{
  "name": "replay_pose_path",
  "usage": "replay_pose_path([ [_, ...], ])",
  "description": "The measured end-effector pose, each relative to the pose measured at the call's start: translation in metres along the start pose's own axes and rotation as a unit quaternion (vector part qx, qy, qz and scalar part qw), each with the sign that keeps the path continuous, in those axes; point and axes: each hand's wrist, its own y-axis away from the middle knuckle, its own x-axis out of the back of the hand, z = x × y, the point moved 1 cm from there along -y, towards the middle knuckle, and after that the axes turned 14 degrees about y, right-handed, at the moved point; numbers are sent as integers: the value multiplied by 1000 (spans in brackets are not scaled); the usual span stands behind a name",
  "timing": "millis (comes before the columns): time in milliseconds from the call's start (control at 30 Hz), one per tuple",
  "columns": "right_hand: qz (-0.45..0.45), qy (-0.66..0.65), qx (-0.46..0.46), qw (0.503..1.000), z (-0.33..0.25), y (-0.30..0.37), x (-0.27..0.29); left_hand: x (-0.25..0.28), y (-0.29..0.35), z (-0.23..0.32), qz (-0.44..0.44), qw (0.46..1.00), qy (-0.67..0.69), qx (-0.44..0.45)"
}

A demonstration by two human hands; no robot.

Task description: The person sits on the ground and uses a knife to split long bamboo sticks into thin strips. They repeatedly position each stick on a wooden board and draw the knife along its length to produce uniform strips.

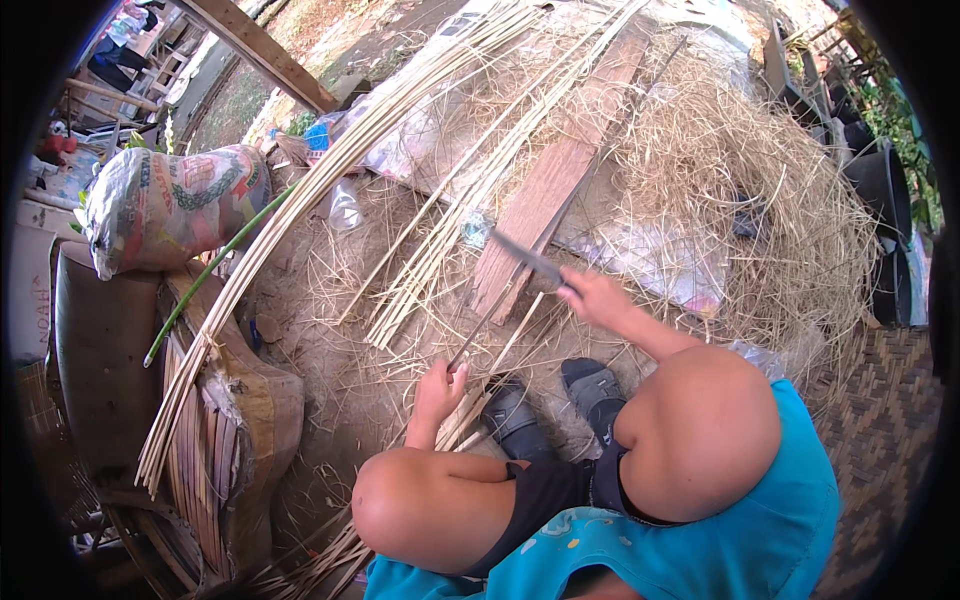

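the left hand is closed round the near end of a thin bamboo strip, which runs up and to the right, away from the knees. the right hand grips a knife, its blade pointing up-left over the plank, close to the strip's far end.

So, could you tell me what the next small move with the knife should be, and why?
Probably draw the knife in the right hand further along the bamboo strip that the left hand steadies: the blade appears to rest near the strip's far end, with most of its length toward the left hand.
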Motion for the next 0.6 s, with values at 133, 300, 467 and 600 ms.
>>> replay_pose_path([
  [133, -69, 10, 83, 994, -21, 26, -19, -14, 2, 7, -27, 993, -109, 26],
  [300, 119, 121, -288, 942, 184, -40, 71, 9, 34, -36, -26, 992, -119, 39],
  [467, 13, -24, 34, 999, -2, -5, 2, 20, 2, -18, -84, 979, 109, 151],
  [600, -26, 4, 95, 995, -5, 10, -7, 39, 91, -116, -28, 910, 311, 274],
])
